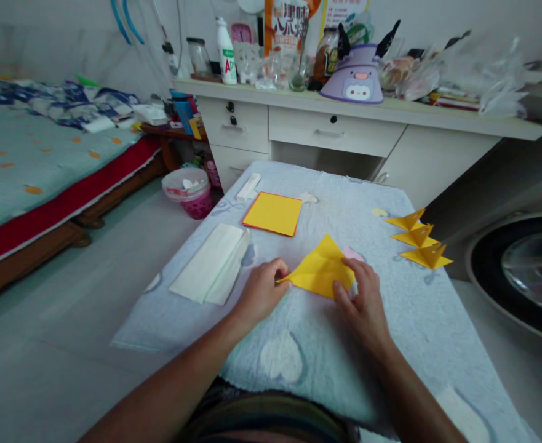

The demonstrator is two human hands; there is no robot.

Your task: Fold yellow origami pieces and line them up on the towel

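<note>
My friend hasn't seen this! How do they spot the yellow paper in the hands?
Find the pale blue cloth on the table. Near its middle, the left hand pinches one corner of a yellow sheet and the right hand touches its other side. It's creased and held, unlike the flat square stack or three folded pieces nearby.

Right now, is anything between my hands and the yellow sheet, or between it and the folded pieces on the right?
Nothing visible separates them: your left hand pinches the left corner of the yellow sheet, your right hand touches its right side. Toward the folded pieces, that hand is in the way, beside a flat pink patch.
</note>
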